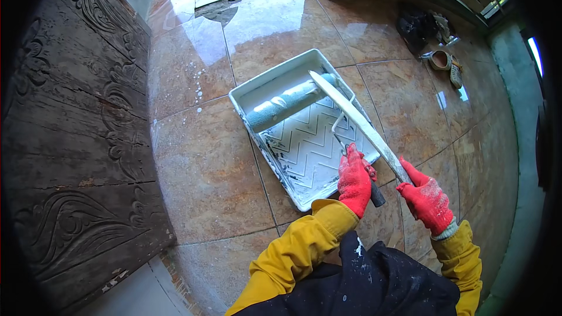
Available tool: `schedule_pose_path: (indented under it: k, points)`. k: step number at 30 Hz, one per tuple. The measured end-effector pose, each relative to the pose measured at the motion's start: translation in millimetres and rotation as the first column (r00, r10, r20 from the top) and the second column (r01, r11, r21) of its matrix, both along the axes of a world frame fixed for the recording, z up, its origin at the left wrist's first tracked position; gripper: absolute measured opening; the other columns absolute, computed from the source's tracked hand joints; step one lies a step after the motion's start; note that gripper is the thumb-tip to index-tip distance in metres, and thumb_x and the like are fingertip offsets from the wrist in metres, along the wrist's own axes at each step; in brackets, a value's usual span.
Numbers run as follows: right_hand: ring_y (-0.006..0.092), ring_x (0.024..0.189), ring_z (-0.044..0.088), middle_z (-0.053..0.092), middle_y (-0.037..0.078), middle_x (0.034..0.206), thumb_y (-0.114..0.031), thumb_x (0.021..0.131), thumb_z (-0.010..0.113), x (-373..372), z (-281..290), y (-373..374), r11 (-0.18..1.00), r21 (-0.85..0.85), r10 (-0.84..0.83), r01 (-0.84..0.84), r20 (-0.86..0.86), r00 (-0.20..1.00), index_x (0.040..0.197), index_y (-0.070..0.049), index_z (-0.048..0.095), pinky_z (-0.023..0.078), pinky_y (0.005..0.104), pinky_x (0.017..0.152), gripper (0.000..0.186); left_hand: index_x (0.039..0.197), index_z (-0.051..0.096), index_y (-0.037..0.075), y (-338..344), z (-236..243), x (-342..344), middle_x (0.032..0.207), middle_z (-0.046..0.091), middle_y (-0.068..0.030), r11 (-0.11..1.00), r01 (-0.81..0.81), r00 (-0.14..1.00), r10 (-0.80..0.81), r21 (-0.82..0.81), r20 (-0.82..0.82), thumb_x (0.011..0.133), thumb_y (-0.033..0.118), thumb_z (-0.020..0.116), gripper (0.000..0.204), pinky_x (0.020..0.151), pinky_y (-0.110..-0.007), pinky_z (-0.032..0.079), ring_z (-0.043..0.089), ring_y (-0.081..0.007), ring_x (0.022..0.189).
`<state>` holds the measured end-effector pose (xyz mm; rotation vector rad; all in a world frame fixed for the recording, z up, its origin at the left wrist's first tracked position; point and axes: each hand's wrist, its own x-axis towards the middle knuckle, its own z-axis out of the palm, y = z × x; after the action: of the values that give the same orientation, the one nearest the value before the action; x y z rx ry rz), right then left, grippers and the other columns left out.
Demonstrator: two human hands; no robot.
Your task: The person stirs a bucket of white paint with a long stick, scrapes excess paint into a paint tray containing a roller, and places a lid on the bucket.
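Observation:
A white paint tray [319, 152] with a zigzag-ribbed ramp sits on the tiled floor in front of me. Across its far, deeper end lies a paint roller [282, 104], its sleeve wet with pale paint. My left hand [355, 180], in a red glove, is closed round the roller's handle, whose dark end sticks out below the fingers. In my other red glove, my right hand [428, 200] grips the near end of a long, paint-coated stick [370, 133]. The stick slants over the tray's right side, and its far tip overlaps the roller's right end.
A dark carved wooden panel [76, 123] stands on the left. Shoes [448, 65] and a black bag-like bundle [412, 28] lie at the far right by a wall. Paint drops [198, 89] spot the tiles left of the tray. Broken flooring [219, 10] shows farther off.

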<state>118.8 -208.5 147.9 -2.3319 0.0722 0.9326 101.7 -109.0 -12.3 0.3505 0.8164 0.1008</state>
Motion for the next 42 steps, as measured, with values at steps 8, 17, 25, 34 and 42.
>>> schedule_pose_path:
  k: [8,17,25,34,42]
  points:
    - [0.0076,0.042,0.045,0.048,-0.001,0.057,-0.017,0.085,0.059,-21,-14,-27,0.997,0.008,-0.072,0.075,-0.182,0.981,0.141,-0.019,0.041,0.037,0.0249,0.040,0.059,0.089,0.045,0.006,-14,-23,-6,0.056,0.043,-0.0019,1.000,0.007,0.999,-0.006,0.022,-0.050,0.095,0.049,0.045,0.043,0.042,-0.029,0.040,0.045,-0.0145,0.043]
    - [0.0079,0.043,0.045,0.049,-0.001,0.056,-0.018,0.084,0.060,-7,-8,-26,0.998,0.022,-0.051,0.054,-0.099,0.994,0.140,-0.016,0.043,0.038,0.0256,0.042,0.058,0.092,0.045,0.005,-39,-21,-30,0.058,0.049,-0.0041,0.998,0.058,0.998,-0.058,0.021,0.009,0.096,0.048,0.044,0.043,0.046,-0.028,0.042,0.049,-0.0146,0.047]
    - [0.0162,0.079,0.065,0.067,0.017,0.090,-0.018,0.082,0.066,-27,-9,-13,0.984,-0.052,0.171,-0.172,-0.025,0.985,0.136,-0.010,0.046,0.049,0.0310,0.070,0.059,0.092,0.047,0.006,-59,-36,-45,0.061,0.051,-0.0052,0.983,0.119,0.993,-0.118,0.138,-0.013,0.096,0.047,0.043,0.042,0.048,-0.031,0.044,0.051,-0.0151,0.049]
    - [0.0317,0.092,0.067,0.064,0.026,0.093,-0.016,0.082,0.068,-24,-36,-44,0.973,-0.078,0.229,-0.216,0.277,0.933,0.135,-0.014,0.048,0.050,0.0353,0.071,0.057,0.090,0.049,0.004,-38,-23,-25,0.066,0.054,-0.0059,0.990,0.139,0.990,-0.139,0.027,0.004,0.098,0.045,0.040,0.042,0.051,-0.032,0.046,0.053,-0.0178,0.052]
    - [0.0320,0.091,0.067,0.065,0.023,0.093,-0.018,0.081,0.068,-21,-23,-18,0.943,-0.133,0.329,-0.306,0.224,0.917,0.135,-0.017,0.048,0.050,0.0347,0.071,0.057,0.085,0.051,0.003,-34,-31,-21,0.072,0.060,-0.0135,0.827,0.155,0.988,-0.130,0.541,-0.085,0.098,0.044,0.040,0.045,0.052,-0.034,0.048,0.056,-0.0205,0.051]
